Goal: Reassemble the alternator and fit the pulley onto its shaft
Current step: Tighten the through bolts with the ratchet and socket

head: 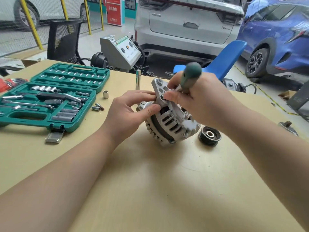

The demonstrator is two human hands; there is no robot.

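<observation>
A: Head cam, quick rundown pls. Where's the alternator (168, 121)?

B: Mid-table (150, 181), tilted, resting on its ribbed edge w/ the mounting ear up top. Left hand (128, 111) is on its left side: thumb & fingertips curled against the upper housing rim, pinching it steady.

A: Right hand (200, 99)?

B: Above & to the right of the alt., fist wrapped round a green-handled screwdriver (192, 72). Handle sticks up out of the fist; shaft angles down-left toward the housing near the ear. Tip's hidden behind the fingers, can't tell what it meets. Thumb & forefinger also touch the housing edge there.

A: Pulley (209, 135)?

B: Off the shaft. Lies flat on the table just right of the alt., below the right wrist, nut visible in its centre. Neither hand touches it.

A: Anything else nearby?

B: Green socket set case (50, 97) open at left, well apart from the alt. Few loose sockets (105, 94) btwn case & left hand. Tall socket (138, 79) stands upright behind the alt.
</observation>
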